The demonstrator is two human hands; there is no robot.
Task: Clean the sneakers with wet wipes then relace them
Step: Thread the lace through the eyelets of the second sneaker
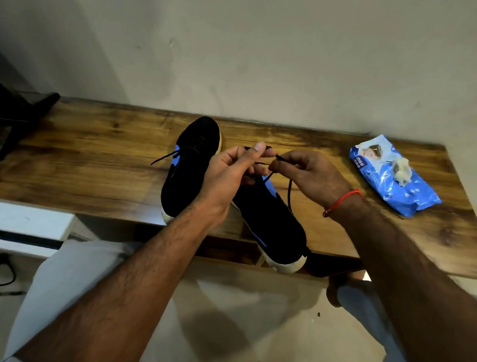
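Slippage is the risk: left hand (229, 175) and right hand (306, 175) each pinch the thin black lace (289, 188) above the black-and-blue knit sneaker (271, 218) overhanging the wooden desk (96, 158), so a hard tug could drag it off.

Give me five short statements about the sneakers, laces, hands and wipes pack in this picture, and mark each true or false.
1. Both hands pinch the thin black shoelace of the nearer black-and-blue sneaker. True: the left hand and the right hand each hold it.
2. The blue plastic wet-wipes pack lies left of the sneakers. False: it lies to their right.
3. The farther black-and-blue sneaker stands on the brown wooden table. True.
4. The nearer sneaker lies wholly on the table. False: its pale sole juts past the front edge.
5. The right wrist is bare. False: it wears a red thread bracelet.
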